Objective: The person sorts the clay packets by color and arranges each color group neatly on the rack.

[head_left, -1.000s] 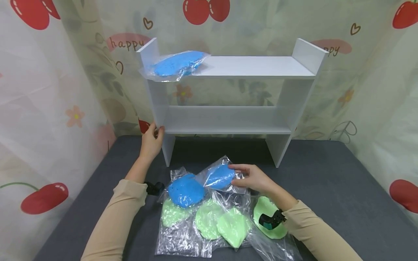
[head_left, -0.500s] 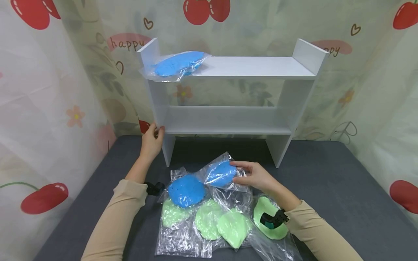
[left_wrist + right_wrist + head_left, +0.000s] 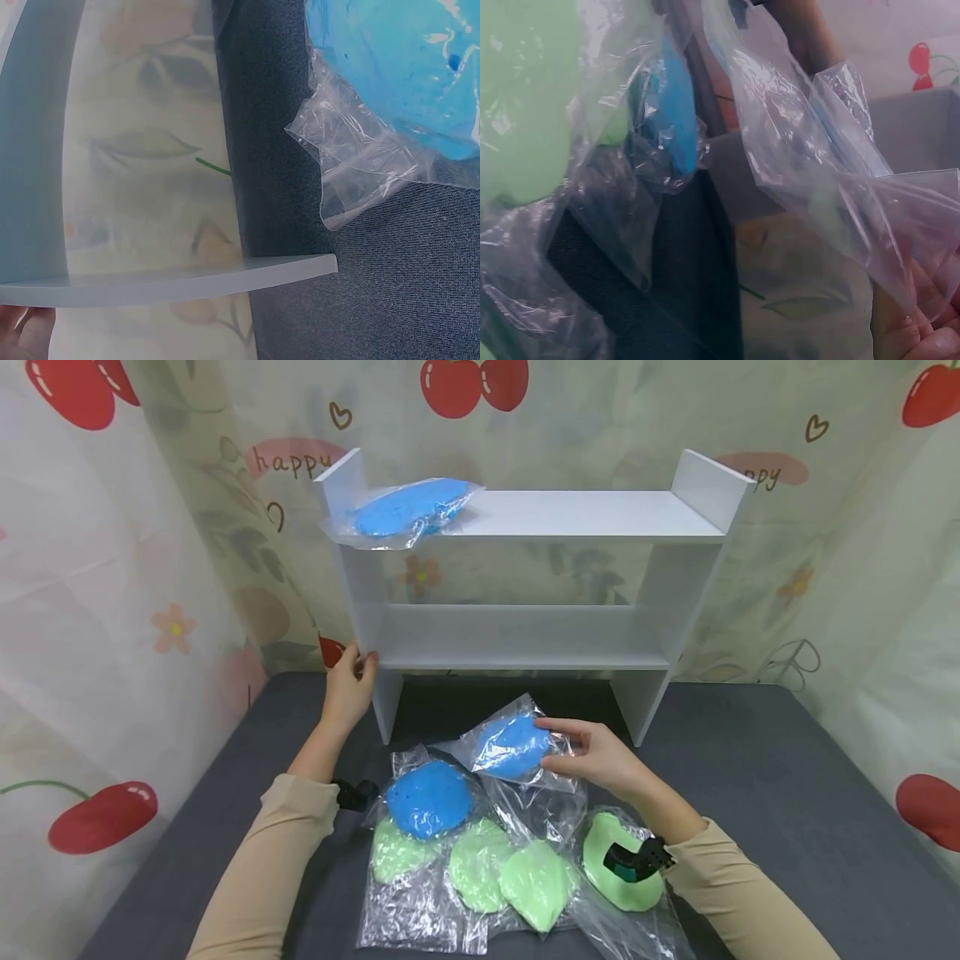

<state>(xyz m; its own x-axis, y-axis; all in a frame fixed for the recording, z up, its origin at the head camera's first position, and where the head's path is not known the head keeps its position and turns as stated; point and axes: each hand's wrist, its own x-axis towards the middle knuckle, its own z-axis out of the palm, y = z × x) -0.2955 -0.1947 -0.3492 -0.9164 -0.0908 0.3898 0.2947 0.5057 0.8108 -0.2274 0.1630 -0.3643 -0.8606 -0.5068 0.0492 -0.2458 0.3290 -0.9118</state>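
My right hand (image 3: 603, 760) pinches the right edge of a clear plastic bag with a flat, rounded blue piece (image 3: 513, 747) inside. In the right wrist view, the fingertips (image 3: 922, 337) grip the see-through bag (image 3: 795, 135). This bag is raised over the front of the pile, close before the white shelf unit (image 3: 525, 639). My left hand (image 3: 348, 689) holds the front edge of the shelf's left side panel, at the lower board's height; in the left wrist view its fingers (image 3: 30, 330) show beyond that panel (image 3: 187, 285).
Another bagged blue piece (image 3: 427, 797) lies on the pile, with several bagged green pieces (image 3: 536, 881) around it on the dark table (image 3: 757, 802). One bagged blue piece (image 3: 408, 510) rests on the shelf's top left. Printed cloth (image 3: 525, 435) hangs behind and at both sides.
My right hand has lifted the bagged blue piece and moved it slightly toward the shelf and to the right. The left hand stays at the shelf panel.
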